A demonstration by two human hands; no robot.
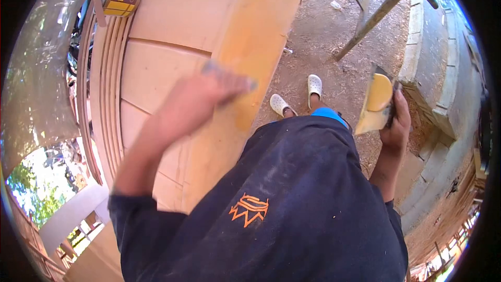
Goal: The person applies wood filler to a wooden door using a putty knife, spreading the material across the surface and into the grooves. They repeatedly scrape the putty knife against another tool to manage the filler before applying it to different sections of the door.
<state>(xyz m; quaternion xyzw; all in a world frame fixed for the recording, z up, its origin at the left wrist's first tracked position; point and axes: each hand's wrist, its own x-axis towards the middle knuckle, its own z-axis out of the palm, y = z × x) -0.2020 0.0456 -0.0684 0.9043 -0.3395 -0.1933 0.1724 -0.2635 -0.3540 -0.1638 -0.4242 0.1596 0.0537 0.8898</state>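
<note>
My left hand [201, 94] is closed and smeared by motion over the long edge board of a pale wooden panelled door [172, 73]. It grips what looks like a grey-blue scraper [252, 84], whose ends show at both sides of the fingers. Yellow-orange filler [255, 36] is spread along that edge board. Off to the right, my right hand [396, 125] is closed on a broad flat putty knife [371, 121], held above the ground. A rounded lump of yellow putty [380, 92] sits on its blade. The handle is mostly hidden by the fingers.
A yellow and dark-red tin [121, 1] stands by the door's far left edge, beside stacked wooden strips [99, 99]. A wooden stand [373, 18] is at the upper right. Concrete blocks [436, 62] line the right side. White clogs [282, 104] are on the dirt ground below.
</note>
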